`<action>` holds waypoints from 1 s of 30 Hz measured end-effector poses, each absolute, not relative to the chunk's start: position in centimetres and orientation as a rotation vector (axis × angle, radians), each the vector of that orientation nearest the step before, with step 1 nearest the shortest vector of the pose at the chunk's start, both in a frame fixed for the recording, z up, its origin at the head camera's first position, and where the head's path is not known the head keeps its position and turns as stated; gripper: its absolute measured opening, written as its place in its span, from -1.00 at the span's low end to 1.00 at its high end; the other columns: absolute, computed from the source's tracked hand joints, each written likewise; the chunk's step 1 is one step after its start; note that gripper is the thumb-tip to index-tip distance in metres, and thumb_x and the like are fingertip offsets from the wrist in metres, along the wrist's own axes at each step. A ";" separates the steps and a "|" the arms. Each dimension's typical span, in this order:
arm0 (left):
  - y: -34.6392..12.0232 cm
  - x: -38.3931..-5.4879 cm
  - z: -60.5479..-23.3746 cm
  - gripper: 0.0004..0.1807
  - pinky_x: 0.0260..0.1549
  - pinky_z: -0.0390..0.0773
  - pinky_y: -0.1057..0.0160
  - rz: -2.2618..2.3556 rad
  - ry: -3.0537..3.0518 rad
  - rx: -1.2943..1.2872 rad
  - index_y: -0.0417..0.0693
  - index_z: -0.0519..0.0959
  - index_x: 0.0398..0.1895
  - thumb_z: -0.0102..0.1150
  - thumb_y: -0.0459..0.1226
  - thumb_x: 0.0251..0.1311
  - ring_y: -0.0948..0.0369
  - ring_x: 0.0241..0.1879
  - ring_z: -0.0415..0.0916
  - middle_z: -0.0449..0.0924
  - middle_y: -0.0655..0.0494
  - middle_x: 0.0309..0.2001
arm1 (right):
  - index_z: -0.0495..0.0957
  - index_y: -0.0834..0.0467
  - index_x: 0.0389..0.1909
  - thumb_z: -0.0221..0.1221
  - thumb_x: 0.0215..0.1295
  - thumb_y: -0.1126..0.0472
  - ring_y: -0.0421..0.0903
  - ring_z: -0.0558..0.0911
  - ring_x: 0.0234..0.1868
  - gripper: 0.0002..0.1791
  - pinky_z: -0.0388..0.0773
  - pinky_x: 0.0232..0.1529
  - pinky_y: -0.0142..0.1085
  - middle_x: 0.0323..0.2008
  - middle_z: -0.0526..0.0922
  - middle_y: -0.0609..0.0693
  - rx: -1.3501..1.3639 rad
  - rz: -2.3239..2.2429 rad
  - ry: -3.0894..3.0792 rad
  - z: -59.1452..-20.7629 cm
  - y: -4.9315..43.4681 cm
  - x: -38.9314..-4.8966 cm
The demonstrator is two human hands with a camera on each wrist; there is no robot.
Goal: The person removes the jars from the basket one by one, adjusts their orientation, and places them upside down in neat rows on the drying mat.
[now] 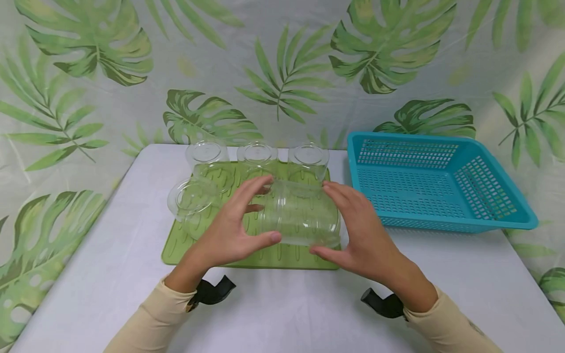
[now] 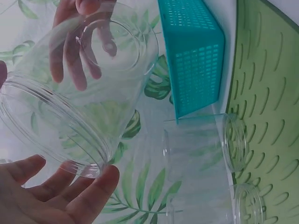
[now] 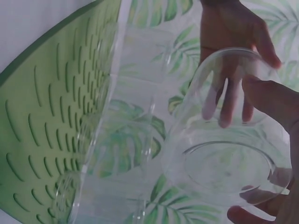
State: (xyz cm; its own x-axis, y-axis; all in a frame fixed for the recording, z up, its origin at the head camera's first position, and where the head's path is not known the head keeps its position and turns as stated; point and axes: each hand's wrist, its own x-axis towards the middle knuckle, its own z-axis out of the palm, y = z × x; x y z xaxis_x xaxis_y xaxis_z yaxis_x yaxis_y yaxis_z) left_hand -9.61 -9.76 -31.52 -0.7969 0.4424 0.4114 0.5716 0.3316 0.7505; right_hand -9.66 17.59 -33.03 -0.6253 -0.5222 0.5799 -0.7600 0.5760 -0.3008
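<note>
A large clear jar (image 1: 304, 215) lies sideways in the air above the green drying mat (image 1: 247, 260). Its threaded mouth rim (image 2: 51, 107) faces my left side, and its round base (image 3: 229, 163) faces right. My left hand (image 1: 231, 228) grips the mouth end, thumb nearer me and fingers on the far side. At the base end, my right hand (image 1: 364, 233) holds the jar between thumb and fingers. Behind it, three clear jars (image 1: 207, 154), bottoms up, stand in a row along the mat's far edge. One more upturned jar (image 1: 190, 203) sits at the mat's left.
To the right on the white-covered table (image 1: 287, 314) stands a blue perforated plastic basket (image 1: 446, 225), with nothing visible inside it. A leaf-patterned cloth (image 1: 282, 68) hangs behind the table. Both wrists wear black straps (image 1: 214, 290).
</note>
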 end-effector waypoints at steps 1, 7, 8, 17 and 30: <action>-9.8 -9.6 -31.4 0.01 0.17 0.61 0.10 -1.481 -2.449 -0.941 0.07 0.13 0.54 0.49 -0.25 0.02 0.06 0.38 0.31 0.22 -0.01 0.46 | 0.20 0.30 0.44 0.40 0.05 -0.26 0.23 0.32 0.39 0.10 0.27 0.30 0.26 0.38 0.36 0.23 1.036 0.768 -2.373 -33.0 17.7 -9.6; -10.1 -9.7 -31.3 -0.04 0.19 0.60 0.12 -1.563 -2.418 -0.932 0.09 0.12 0.54 0.44 -0.16 0.10 0.09 0.37 0.32 0.23 -0.02 0.46 | 0.16 0.32 0.45 0.19 0.16 -0.39 0.18 0.28 0.43 0.09 0.27 0.41 0.03 0.41 0.30 0.25 1.031 0.913 -2.369 -32.8 17.9 -9.5; -10.1 -9.7 -31.4 -0.05 0.20 0.59 0.12 -1.576 -2.411 -0.929 0.09 0.12 0.54 0.42 -0.08 0.13 0.07 0.37 0.33 0.23 -0.01 0.46 | 0.15 0.32 0.46 0.20 0.15 -0.39 0.17 0.27 0.44 0.09 0.26 0.44 -0.03 0.42 0.29 0.25 1.024 0.936 -2.370 -32.8 18.0 -9.5; -9.3 -10.9 -32.2 0.07 0.25 0.52 -0.10 -1.824 -2.318 -0.864 -0.01 0.08 0.55 0.18 0.35 0.12 -0.12 0.39 0.33 0.22 -0.13 0.45 | -0.06 0.07 0.57 0.55 -0.21 0.36 -0.08 0.16 0.53 0.32 0.30 0.39 -0.06 0.52 0.15 0.10 0.905 1.347 -2.367 -32.7 18.1 -10.0; -6.8 -11.2 -32.7 0.03 0.28 0.40 -0.29 -2.260 -2.013 -0.950 0.00 -0.13 0.61 0.16 0.18 0.27 -0.21 0.40 0.20 0.08 -0.23 0.46 | -0.26 -0.04 0.59 0.42 0.13 -0.02 -0.01 0.30 0.47 0.22 0.34 0.41 -0.36 0.50 0.06 0.22 1.029 2.210 -1.871 -34.0 17.8 -11.2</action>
